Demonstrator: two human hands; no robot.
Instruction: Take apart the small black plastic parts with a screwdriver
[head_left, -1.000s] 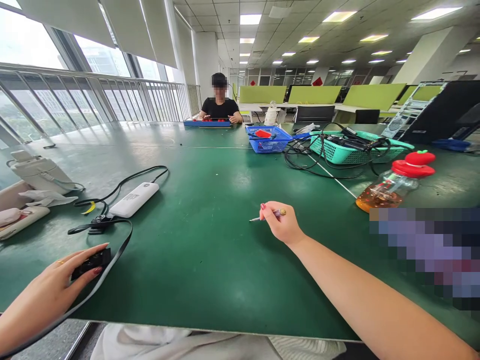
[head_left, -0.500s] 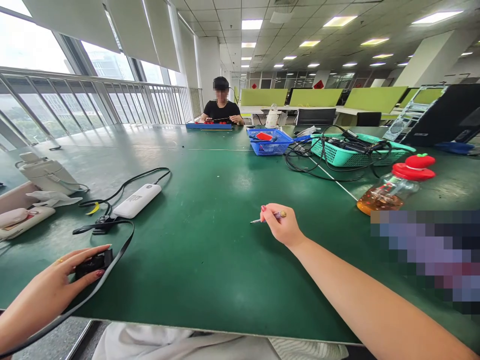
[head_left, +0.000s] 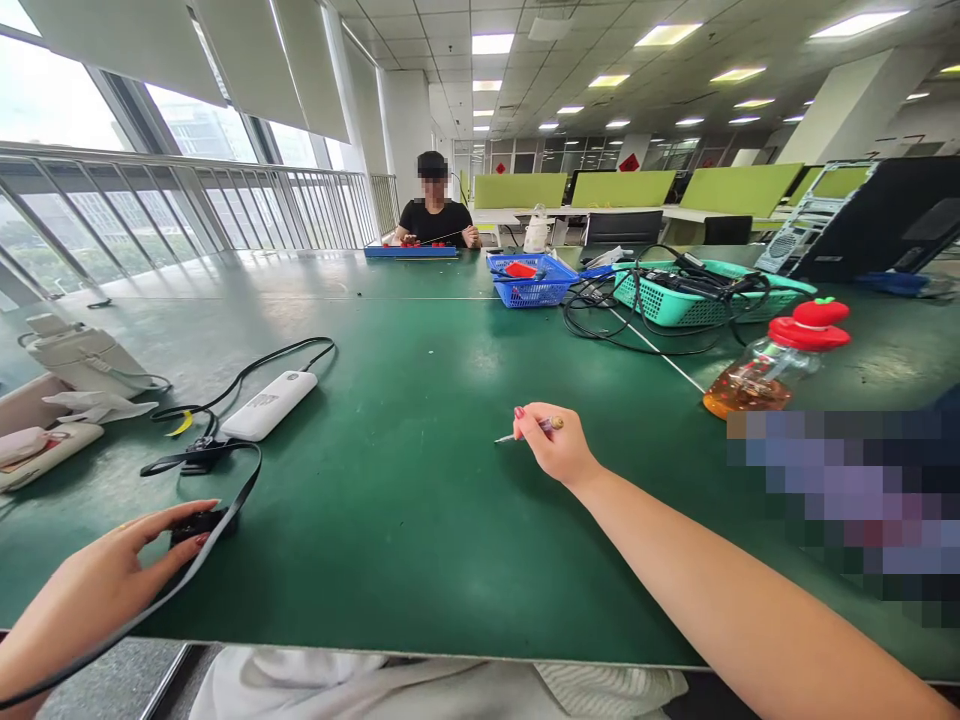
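Observation:
My left hand [head_left: 112, 575] is at the table's near left, thumb and fingers around a small black device [head_left: 223, 520] that rests low at the tabletop. A dark strap [head_left: 251, 482] runs from beside it across the hand toward the lower left. Farther right, my right hand [head_left: 555, 445] pinches a slim pen-like tool [head_left: 507, 438] with a thin silver tip and a gold-brown rounded end. Its tip points left, close over the green tabletop [head_left: 420, 480]; whether it touches, I cannot tell. The fingers cover the tool's middle.
A white power bank [head_left: 270, 405] lies by a black cable. Ahead are a blue basket [head_left: 532, 290], a green basket [head_left: 675, 310] of cables, and a red-lidded jar [head_left: 757, 375]. A person [head_left: 435, 215] sits at the far end behind a blue tray [head_left: 411, 252].
The black device has shifted a little right and down against my left hand, whose grip looks looser. My right hand keeps its pinch on the tool. The whole view has shifted slightly.

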